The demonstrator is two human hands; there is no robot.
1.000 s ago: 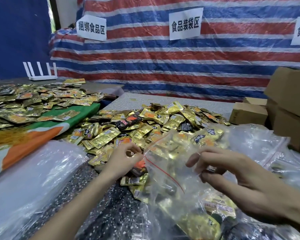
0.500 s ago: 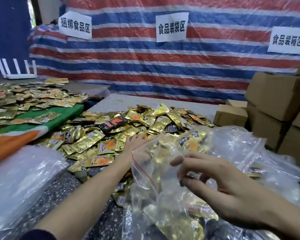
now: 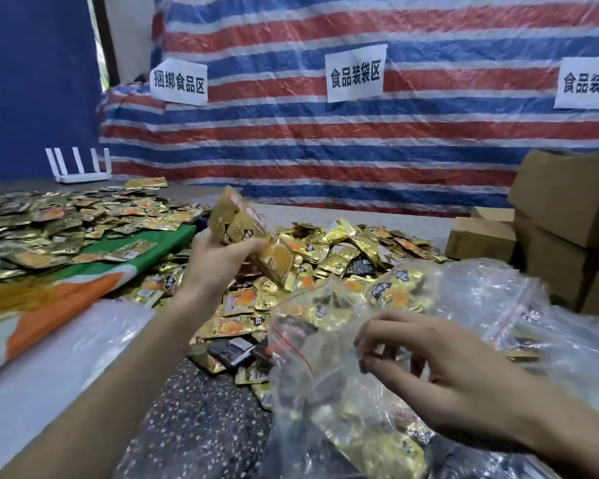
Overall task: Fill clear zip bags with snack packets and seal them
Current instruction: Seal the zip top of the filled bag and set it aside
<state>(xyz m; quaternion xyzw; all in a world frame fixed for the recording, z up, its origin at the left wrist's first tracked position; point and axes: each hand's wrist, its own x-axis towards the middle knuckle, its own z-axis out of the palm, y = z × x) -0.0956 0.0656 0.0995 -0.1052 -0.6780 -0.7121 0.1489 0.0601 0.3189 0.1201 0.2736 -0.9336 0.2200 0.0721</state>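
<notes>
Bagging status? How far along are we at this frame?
Done: the clear zip bag is already partly full of packets, and another bag holding packets lies to its right; sealed or not, I cannot tell. In hand: the left hand grips a handful of packets above the pile, and the right hand pinches the bag's mouth open. Left: drop them in, seal, then bag the large pile.

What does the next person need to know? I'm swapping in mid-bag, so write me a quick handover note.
Left hand grips a handful of gold snack packets above the loose pile.
Right hand pinches the rim of the clear zip bag, mouth open, partly filled.
Done: some packets are in this bag.
Left: drop the handful in, top up if needed, press the red zip strip shut.
</notes>
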